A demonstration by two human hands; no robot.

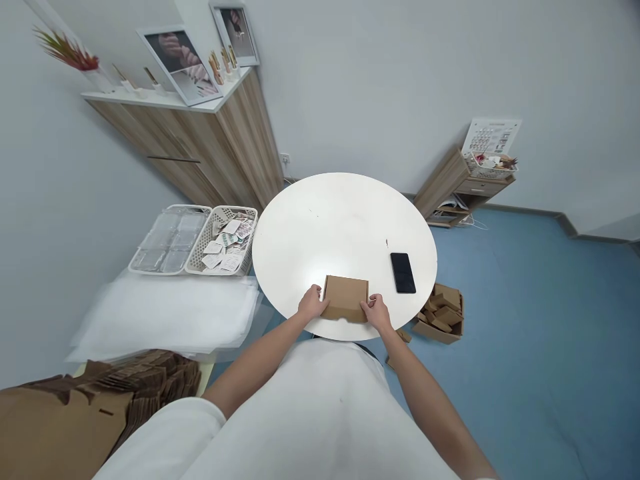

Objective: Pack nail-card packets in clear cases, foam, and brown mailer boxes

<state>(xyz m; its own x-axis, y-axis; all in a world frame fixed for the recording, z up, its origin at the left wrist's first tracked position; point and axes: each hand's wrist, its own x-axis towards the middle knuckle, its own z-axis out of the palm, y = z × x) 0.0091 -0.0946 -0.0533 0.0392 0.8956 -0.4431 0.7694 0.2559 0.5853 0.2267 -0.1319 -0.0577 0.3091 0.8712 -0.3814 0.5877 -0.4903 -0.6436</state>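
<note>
A small brown cardboard box lies flat on the near edge of a round white table, its lid down. At its left side, my left hand has the thumb on the near left corner and the fingers curled along the edge. My right hand grips the right side the same way, thumb on the near right corner. The front flap has a small notch in its lower edge. A black phone rests on the table to the right of my right hand.
Left of the table stand a white basket of printed cards and a basket of clear plastic packs. White sheets and flat brown cardboard blanks lie nearer. An open carton of small boxes sits on the floor at right.
</note>
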